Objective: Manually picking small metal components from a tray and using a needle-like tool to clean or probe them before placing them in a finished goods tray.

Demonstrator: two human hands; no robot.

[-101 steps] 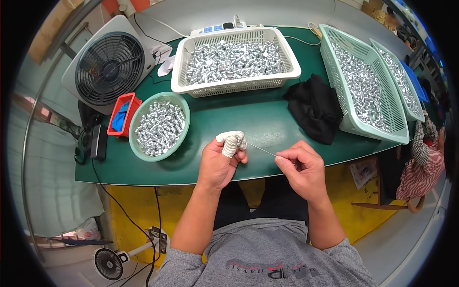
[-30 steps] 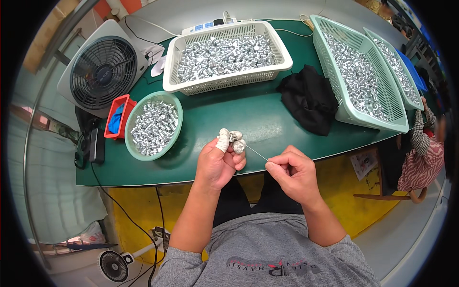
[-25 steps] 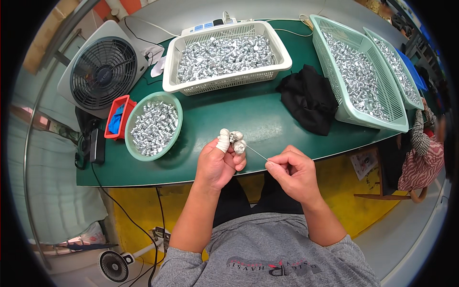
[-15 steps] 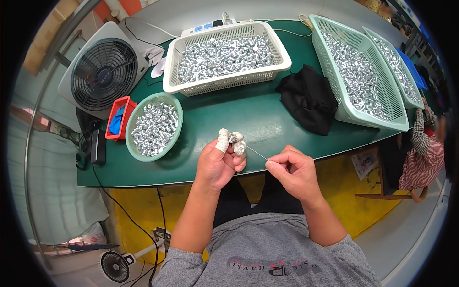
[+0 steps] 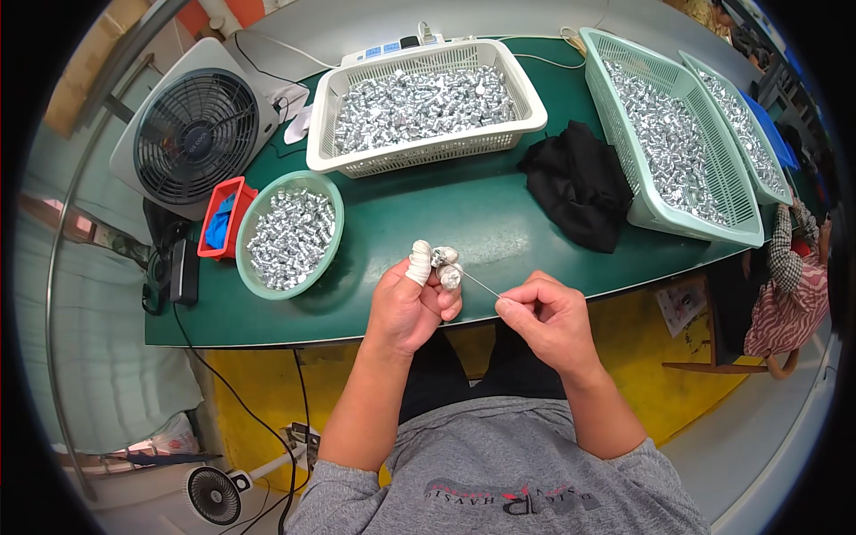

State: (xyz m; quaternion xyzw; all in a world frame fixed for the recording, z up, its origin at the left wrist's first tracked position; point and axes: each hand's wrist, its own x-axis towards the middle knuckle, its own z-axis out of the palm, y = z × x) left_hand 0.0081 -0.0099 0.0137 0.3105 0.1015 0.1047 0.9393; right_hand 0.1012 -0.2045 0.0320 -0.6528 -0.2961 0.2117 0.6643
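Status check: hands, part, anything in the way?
Left hand pinches small metal part. Right hand holds thin wire to it. Nothing between them.

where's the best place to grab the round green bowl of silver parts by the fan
Judging by its shape, take the round green plastic bowl by its thin raised rim, at the near edge facing the person, where bare green table leaves room. The small red tray crowds its far-left side and silver parts fill the inside, so a pinch over the rim suits best.
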